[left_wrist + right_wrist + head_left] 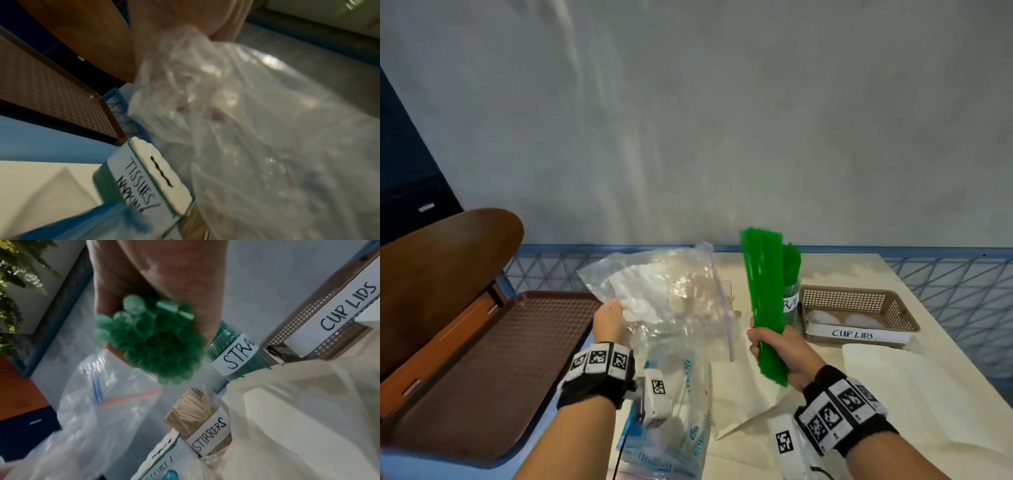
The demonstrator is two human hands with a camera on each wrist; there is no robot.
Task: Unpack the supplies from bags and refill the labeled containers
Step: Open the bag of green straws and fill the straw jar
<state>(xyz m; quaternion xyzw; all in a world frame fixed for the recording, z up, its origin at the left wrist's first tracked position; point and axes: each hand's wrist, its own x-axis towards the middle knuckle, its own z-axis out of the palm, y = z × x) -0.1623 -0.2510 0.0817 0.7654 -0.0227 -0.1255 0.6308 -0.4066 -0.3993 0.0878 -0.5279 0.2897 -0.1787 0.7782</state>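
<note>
My right hand (pixel 774 346) grips a thick bundle of green straws (pixel 765 291) near its lower end, held upright above the table; the right wrist view shows the straws' round ends (pixel 152 340) in the fist. Behind the bundle stands a clear jar labelled for straws (pixel 791 303), with green straws in it (pixel 234 353). My left hand (pixel 610 320) holds up a crumpled clear zip bag (pixel 664 291) by its edge, left of the straws; the bag (pixel 246 121) fills the left wrist view.
A brown mesh basket (pixel 859 301) labelled CUP LIDS sits at the right. A stirrers jar (pixel 203 423) and a tissues/napkins box (pixel 148 178) stand near the bag. A brown tray (pixel 482 359) lies at the left. White paper bags (pixel 893 394) and a blue-printed plastic bag (pixel 681 428) lie in front.
</note>
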